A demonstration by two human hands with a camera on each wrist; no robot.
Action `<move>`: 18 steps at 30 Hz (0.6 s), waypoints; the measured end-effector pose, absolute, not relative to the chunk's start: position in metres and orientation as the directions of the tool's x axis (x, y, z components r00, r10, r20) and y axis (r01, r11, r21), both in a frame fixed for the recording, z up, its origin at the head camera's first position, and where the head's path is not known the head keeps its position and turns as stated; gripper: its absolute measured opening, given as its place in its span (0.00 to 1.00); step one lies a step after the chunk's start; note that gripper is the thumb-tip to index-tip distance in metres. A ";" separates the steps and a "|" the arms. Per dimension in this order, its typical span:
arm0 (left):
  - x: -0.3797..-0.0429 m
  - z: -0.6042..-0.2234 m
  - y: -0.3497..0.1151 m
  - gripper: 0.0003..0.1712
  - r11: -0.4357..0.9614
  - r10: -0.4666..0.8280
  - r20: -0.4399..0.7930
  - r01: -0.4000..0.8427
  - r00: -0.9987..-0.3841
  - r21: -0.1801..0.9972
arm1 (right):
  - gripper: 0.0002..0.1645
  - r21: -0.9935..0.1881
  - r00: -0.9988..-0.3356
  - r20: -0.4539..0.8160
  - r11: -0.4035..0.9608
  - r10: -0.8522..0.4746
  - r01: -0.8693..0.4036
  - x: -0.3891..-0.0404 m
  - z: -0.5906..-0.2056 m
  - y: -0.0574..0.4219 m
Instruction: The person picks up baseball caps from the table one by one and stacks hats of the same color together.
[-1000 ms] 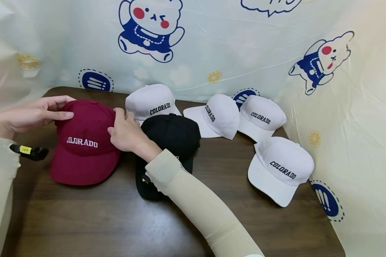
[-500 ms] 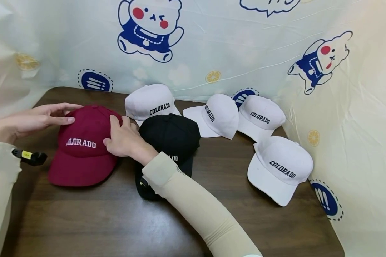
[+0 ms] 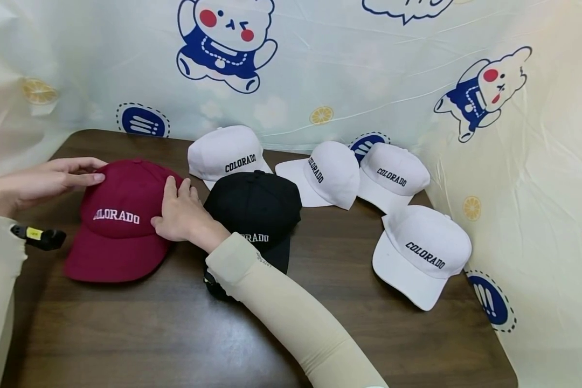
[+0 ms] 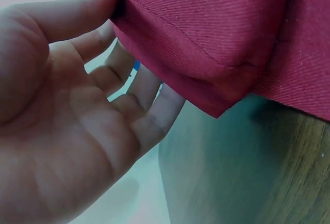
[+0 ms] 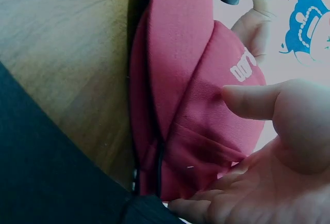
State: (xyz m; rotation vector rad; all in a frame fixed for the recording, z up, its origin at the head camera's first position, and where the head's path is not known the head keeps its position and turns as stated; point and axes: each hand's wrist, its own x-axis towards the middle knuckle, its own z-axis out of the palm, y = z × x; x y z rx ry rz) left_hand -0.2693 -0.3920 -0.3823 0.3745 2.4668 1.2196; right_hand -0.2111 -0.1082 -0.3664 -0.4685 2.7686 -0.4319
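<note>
Both my hands are on the red cap (image 3: 121, 226), which sits left of the black cap (image 3: 252, 202) with its bill towards me, low over the worktop (image 3: 150, 334); I can't tell whether its whole rim touches down. The fingers of my left hand (image 3: 43, 180) pinch the edge farthest from the black cap, thumb outside and the rest behind the cloth. The fingers of my right hand (image 3: 186, 213) lie spread wide along the side nearest the black cap, thumb at the front panel; how firmly they press I can't tell. The step looks to me like placing and squaring up the red cap beside the black cap. As I judge it, the next move calls for levelling the rim, then easing my fingers away without dragging the crown or brushing the black cap. The red cap reads COLORADO in white capitals, its 1st letter unclear. The black cap has white letters too, but my sleeve (image 3: 281, 302) covers the start, so I read only the ending, RADO. 4 white caps say COLORADO in black: 1 just behind the black cap (image 3: 225, 153), 2 behind it to the right (image 3: 322, 175) (image 3: 393, 175), 1 well to its right (image 3: 422, 253). The yellow tag (image 3: 34, 233) by my left wrist is too small to read.
</note>
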 end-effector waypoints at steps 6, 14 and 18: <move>-0.268 -0.380 -0.394 0.12 0.614 0.363 -0.210 0.063 -0.908 0.787 | 0.54 -0.335 -0.904 -0.252 0.908 -0.345 -0.253 -0.211 -0.368 -0.111; -0.263 -0.367 -0.391 0.21 0.768 0.337 -0.242 0.116 -0.910 0.630 | 0.51 -0.332 -0.859 -0.241 0.870 -0.452 -0.365 -0.204 -0.361 -0.104; -0.262 -0.362 -0.393 0.25 0.804 0.324 -0.283 0.105 -0.903 0.586 | 0.49 -0.307 -0.777 -0.185 0.786 -0.602 -0.536 -0.193 -0.337 -0.086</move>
